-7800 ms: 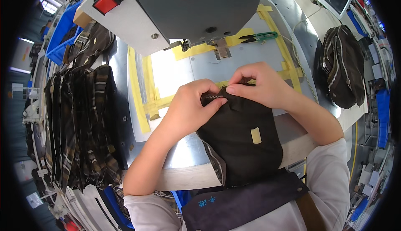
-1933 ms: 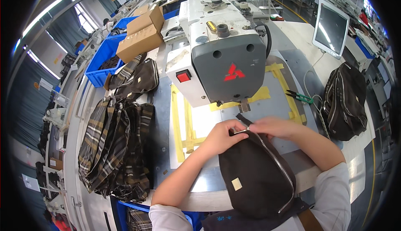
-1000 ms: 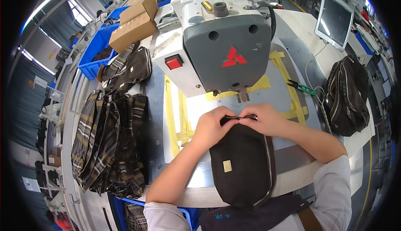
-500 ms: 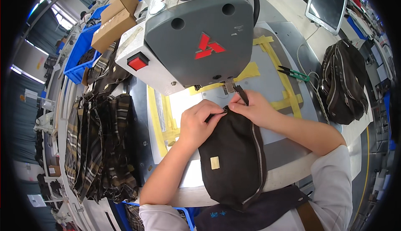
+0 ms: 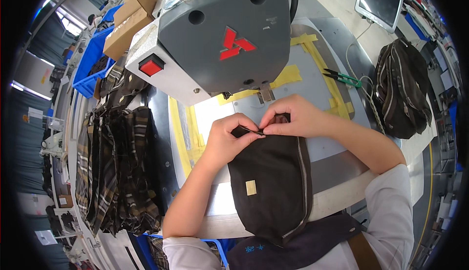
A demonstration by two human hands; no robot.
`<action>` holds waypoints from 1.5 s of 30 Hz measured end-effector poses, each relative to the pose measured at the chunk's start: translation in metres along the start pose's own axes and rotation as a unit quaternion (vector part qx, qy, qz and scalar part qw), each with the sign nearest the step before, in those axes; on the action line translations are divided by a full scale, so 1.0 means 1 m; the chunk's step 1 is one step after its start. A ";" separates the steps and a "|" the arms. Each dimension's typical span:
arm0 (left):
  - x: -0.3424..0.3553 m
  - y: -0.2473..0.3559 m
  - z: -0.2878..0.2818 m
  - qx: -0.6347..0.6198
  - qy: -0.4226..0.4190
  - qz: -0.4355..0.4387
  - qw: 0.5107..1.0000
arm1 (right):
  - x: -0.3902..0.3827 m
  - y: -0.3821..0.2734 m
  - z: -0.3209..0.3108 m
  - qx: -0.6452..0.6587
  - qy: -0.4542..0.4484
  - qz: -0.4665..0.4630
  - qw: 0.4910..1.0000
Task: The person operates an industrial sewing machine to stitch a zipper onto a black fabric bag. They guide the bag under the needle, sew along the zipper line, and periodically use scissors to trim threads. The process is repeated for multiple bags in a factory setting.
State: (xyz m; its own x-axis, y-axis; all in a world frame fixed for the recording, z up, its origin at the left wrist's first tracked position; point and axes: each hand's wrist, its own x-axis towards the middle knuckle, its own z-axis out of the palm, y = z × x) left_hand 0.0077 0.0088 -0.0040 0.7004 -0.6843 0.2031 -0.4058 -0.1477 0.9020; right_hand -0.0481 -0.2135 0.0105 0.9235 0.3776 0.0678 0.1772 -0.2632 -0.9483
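Observation:
A dark brown fabric pouch (image 5: 271, 182) hangs toward me over the table edge, with a metal zipper (image 5: 304, 177) down its right side and a small pale yellow patch (image 5: 251, 188) on its face. Its upper edge is pinched between the thumb and fingers of my left hand (image 5: 232, 135). Close beside it, my right hand (image 5: 293, 118) grips the same edge, the two hands' fingertips almost meeting. Just beyond them is the grey head of a sewing machine (image 5: 224, 35), its metal presser foot (image 5: 265, 94) above the plate.
Plaid and dark fabric pieces (image 5: 117, 172) are heaped at the left. Behind them stand a blue crate (image 5: 88, 77) and a cardboard box (image 5: 129, 26). Green-handled thread snips (image 5: 344, 78) lie to the right, near a stack of dark zippered pouches (image 5: 403, 92) and a screen (image 5: 380, 1).
Both hands have drawn slightly closer together on the pouch's upper edge. The dark strap end that stood up by my right fingers no longer shows there. The view has shifted a little.

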 end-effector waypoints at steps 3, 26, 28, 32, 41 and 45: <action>-0.002 -0.005 -0.001 -0.002 -0.008 -0.011 1.000 | -0.001 -0.005 0.000 -0.028 -0.008 -0.010 1.000; -0.001 -0.002 0.001 0.038 -0.033 -0.041 0.998 | -0.006 0.006 0.017 -0.221 0.061 -0.144 0.963; -0.002 0.000 0.005 0.075 -0.014 -0.020 0.997 | -0.007 0.006 0.023 -0.260 0.087 -0.135 0.952; -0.001 -0.002 0.012 0.124 0.021 0.093 0.988 | -0.006 0.004 0.022 -0.207 0.089 -0.056 0.973; 0.001 -0.002 0.011 0.218 0.045 0.217 0.951 | 0.000 0.003 0.019 -0.028 0.086 0.100 0.991; 0.003 0.004 0.012 0.301 0.072 0.287 0.907 | 0.003 0.010 0.019 -0.019 0.098 0.116 0.988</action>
State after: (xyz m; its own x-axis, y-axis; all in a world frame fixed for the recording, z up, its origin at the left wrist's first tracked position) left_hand 0.0016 -0.0023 -0.0044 0.3250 -0.6779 0.6594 -0.9439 -0.1897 0.2703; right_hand -0.0499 -0.1982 -0.0048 0.9882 0.1254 -0.0885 -0.0383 -0.3572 -0.9332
